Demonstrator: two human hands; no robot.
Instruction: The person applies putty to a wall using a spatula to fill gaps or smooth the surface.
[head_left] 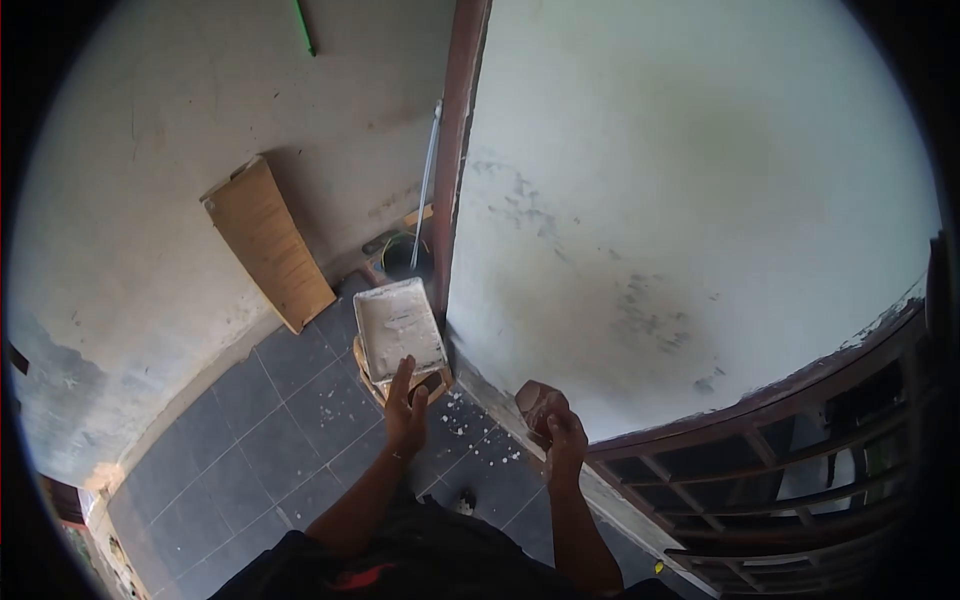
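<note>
My right hand [565,440] is closed around a flat brown piece [537,400] that looks like folded sandpaper, held close to the lower part of the white wall [600,330]. My left hand [404,420] holds nothing; its fingers point up and the thumb stands apart. It is over the near edge of a white tray [402,325] smeared with pale paint or filler. Under the tray is a wooden stool [436,388], partly hidden, with a dark object on its near side by my thumb.
A cardboard piece [270,245] leans on the left wall. Behind the tray, a black bucket [405,255] and a long pale pole [428,180] stand by the brown door frame [460,130]. White flakes dot the dark floor tiles [290,430]. Dark window bars [720,470] are at right.
</note>
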